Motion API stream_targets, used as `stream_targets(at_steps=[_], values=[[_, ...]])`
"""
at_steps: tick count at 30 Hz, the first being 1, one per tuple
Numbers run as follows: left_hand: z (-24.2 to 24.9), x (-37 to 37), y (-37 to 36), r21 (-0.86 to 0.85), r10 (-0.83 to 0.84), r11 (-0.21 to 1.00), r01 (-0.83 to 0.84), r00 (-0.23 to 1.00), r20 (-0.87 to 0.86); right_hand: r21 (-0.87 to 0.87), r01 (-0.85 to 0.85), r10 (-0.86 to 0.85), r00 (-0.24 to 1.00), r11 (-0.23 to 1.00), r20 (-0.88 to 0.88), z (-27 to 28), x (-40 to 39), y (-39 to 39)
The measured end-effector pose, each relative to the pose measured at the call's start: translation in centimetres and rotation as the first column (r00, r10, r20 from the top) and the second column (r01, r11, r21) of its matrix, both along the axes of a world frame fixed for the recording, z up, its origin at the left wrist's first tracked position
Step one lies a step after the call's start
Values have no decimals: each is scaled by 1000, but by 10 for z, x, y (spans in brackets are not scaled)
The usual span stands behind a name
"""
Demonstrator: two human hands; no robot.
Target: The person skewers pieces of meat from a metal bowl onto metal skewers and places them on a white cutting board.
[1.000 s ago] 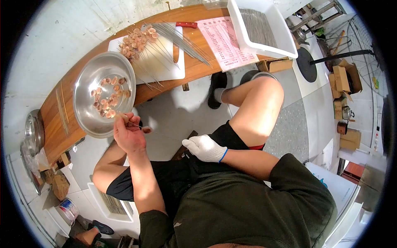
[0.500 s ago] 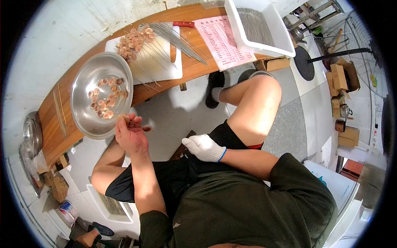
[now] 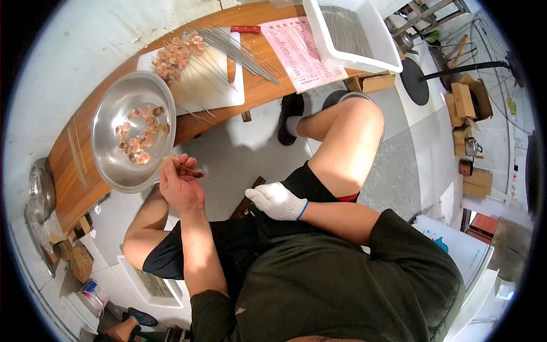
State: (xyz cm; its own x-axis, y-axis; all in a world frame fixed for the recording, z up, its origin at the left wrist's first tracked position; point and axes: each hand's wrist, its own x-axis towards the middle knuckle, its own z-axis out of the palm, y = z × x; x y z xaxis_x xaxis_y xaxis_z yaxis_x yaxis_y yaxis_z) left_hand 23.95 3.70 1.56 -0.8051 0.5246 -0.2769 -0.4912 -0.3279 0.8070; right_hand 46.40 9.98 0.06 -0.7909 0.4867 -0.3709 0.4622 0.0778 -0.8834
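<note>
My bare left hand (image 3: 183, 185) is closed just off the near rim of the steel bowl (image 3: 105, 174). A pale, round food piece sits at its fingertips, and a darker piece (image 3: 198, 174) shows beside the fingers on a thin metal skewer (image 3: 223, 183). That skewer runs across to my right hand (image 3: 277, 201), which wears a white glove with a blue cuff and is closed around the other end, over my lap. Inside the bowl lie several small, round, pinkish-brown food pieces (image 3: 147, 138); their exact kind is not clear.
On the wooden table (image 3: 74, 188) lie a white cutting board (image 3: 213, 94) with loaded skewers (image 3: 176, 60), bare metal skewers (image 3: 242, 57), a red-handled knife (image 3: 246, 29) and a pink printed sheet (image 3: 302, 51). A white bin (image 3: 387, 62) holds many skewers. Another bin (image 3: 126, 265) stands on the floor.
The whole view has shifted slightly, with the table things sitting a little further left. Both hands keep nearly the same pose, with the skewer still stretched between them.
</note>
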Motion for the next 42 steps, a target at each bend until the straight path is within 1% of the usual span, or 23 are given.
stream_targets(at_steps=[2,5,8,12,15,18,20,21,23,24,26,29,32,36,39,42], values=[[-2,1,-1,-16,-15,1000,15,1000,-12,27,-8,8,1000,1000,-11,0,0,1],[-6,3,0,-11,-8,1000,8,999,-31,-29,22,-22,1000,999,-16,2,0,1],[-9,4,2,-13,-11,1000,11,1000,-12,-12,28,-28,998,1000,-54,3,0,-1],[-14,5,2,-70,-35,997,33,999,-31,-48,25,-27,999,999,-25,-3,1,-1],[-15,8,2,-46,-70,997,68,996,-61,-56,31,-32,999,998,-20,-3,1,0],[-21,10,4,-36,-51,998,49,996,-70,-30,18,-18,1000,999,-7,-2,-1,2],[-21,14,7,-13,-40,999,40,999,-1,0,5,-5,1000,1000,-19,-7,-1,2],[-21,14,9,1,-33,999,33,999,32,-23,0,0,1000,1000,-3,-5,-3,4],[-21,15,8,-11,-59,998,59,997,46,-66,-7,9,1000,998,29,0,-7,8],[-22,16,7,-19,-74,997,76,996,57,-57,-4,5,1000,998,20,-1,-6,8],[-22,19,10,-6,-75,997,76,995,71,-39,4,-4,1000,999,1,-6,-6,5],[-27,22,9,-19,-73,997,75,994,79,-116,11,-9,1000,993,17,-3,-5,7],[-30,26,11,-38,-101,994,104,992,76,-52,0,1,1000,999,10,-1,-5,8],[-36,31,10,-67,-146,986,150,987,64,-105,27,-25,999,994,23,-2,-5,7],[-32,22,10,-88,-108,990,114,992,71,-114,24,-22,1000,993,22,-2,-6,11],[2,8,17,-21,8,1000,-5,993,122,-130,23,-20,1000,991,20,-4,-6,8]])
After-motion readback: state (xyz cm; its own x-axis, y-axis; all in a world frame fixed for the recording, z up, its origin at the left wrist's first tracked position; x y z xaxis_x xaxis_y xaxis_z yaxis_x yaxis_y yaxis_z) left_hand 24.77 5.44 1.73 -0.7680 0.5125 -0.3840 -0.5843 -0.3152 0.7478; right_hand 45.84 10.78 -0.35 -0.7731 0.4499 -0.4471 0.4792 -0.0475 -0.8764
